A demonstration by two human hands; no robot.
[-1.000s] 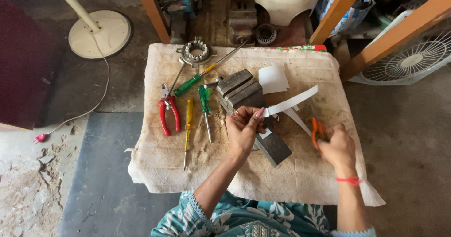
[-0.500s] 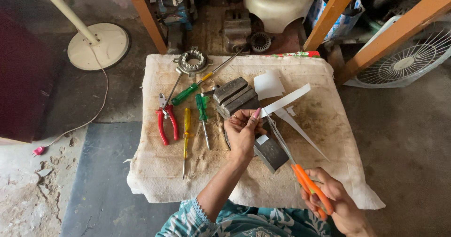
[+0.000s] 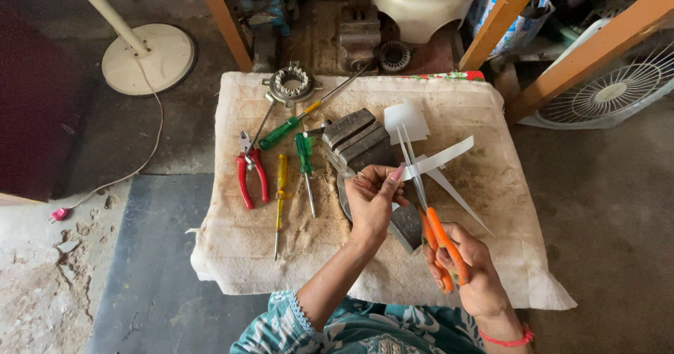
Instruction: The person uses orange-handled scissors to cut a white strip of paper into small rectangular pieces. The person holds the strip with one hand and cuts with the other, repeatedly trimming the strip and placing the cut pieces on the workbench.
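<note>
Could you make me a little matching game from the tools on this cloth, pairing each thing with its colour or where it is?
Things:
1. pliers
2. scissors
3. paper strip
4. slim screwdriver

Descriptions:
A. yellow handle, lying on the cloth
B. white, pinched by the left hand
C. red handles, at the left of the tool row
D. orange handles, in the right hand

Pairs: 1-C, 2-D, 3-B, 4-A
</note>
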